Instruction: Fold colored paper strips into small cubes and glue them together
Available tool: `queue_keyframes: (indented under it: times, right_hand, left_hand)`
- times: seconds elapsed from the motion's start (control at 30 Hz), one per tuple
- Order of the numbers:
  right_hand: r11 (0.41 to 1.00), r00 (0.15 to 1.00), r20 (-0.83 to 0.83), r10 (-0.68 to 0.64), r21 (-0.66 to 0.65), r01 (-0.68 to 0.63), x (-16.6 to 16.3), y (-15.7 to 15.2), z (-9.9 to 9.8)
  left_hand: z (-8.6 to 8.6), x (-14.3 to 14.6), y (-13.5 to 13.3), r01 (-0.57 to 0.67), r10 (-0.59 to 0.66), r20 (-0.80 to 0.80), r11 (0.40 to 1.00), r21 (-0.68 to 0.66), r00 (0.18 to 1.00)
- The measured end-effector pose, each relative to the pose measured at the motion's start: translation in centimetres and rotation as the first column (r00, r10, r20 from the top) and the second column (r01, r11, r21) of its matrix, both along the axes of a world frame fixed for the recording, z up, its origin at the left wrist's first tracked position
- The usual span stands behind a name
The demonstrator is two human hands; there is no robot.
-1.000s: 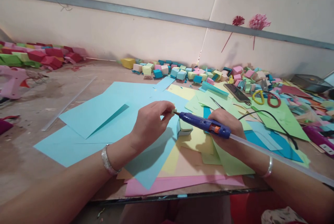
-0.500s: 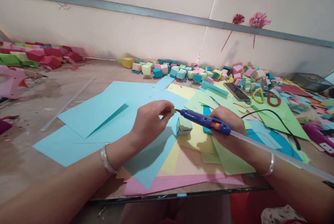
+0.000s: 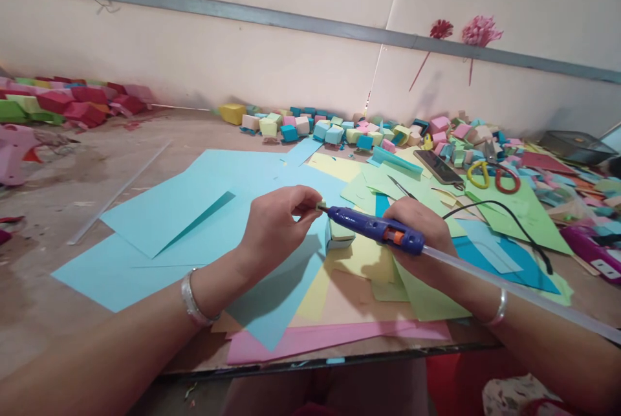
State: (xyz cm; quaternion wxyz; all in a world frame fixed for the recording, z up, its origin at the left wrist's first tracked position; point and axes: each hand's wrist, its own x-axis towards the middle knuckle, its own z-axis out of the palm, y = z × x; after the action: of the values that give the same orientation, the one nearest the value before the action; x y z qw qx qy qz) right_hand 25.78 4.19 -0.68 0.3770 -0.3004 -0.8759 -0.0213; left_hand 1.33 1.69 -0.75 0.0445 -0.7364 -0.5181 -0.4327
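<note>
The left hand (image 3: 275,222) pinches a tiny pale-green piece (image 3: 319,205) in its fingertip grip — right at the tip of the blue glue gun (image 3: 356,222). The right hand's (image 3: 421,225) grip is wrapped around the gun. A small box (image 3: 341,235) stands just below, on coloured papers (image 3: 272,176) spread across the worktop (image 3: 160,128).

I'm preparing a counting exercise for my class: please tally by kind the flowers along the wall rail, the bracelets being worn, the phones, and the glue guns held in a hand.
Flowers: 2 (red flower, pink flower)
Bracelets: 2 (left bracelet, right bracelet)
Phone: 1
Held glue gun: 1, in the right hand
Total: 6
</note>
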Motion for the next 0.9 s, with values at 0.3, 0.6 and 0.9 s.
queue_keyframes:
  times: [0.3,0.6,0.9]
  right_hand:
    - [1.0,1.0,-0.002,-0.019,0.0,0.019,0.1,-0.1,0.0]
    - [0.754,0.756,-0.527,-0.388,-0.653,-0.068,0.2,2.3,0.4]
    - [0.503,0.78,-0.567,-0.265,-0.771,-0.389,-2.6,1.3,2.7]
  left_hand:
    - [0.1,-0.1,0.0,0.01,-0.01,0.003,1.0,0.009,1.0]
    - [0.3,0.1,0.0,0.013,0.004,0.135,0.992,-0.124,0.991]
    - [0.7,0.7,-0.4,0.223,-0.225,0.141,0.974,0.029,0.964]
